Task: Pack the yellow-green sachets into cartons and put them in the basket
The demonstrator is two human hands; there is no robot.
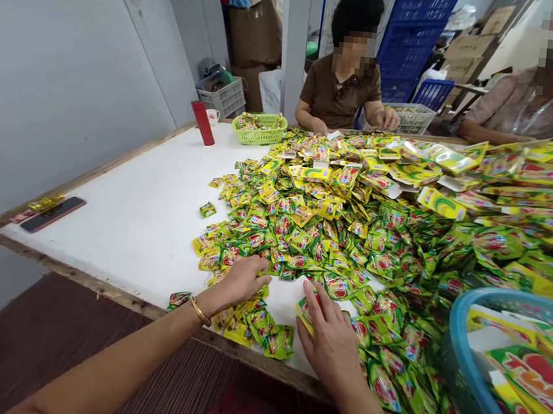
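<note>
My right hand is closed over a small yellow, green and red carton near the table's front edge. A white flap stands up at the carton's far end. To its left, my left hand, with a gold bracelet at the wrist, is low over the packets. Its fingers are curled, and whatever lies in them is hidden. Small shiny green and yellow packets lie just below that hand. A large heap of such packets spreads beyond both hands.
Flat and folded cartons pile up at the back right. A blue basket of cartons stands at the right front. Further off are a light green basket, a red cylinder and a phone. Two people sit across the table.
</note>
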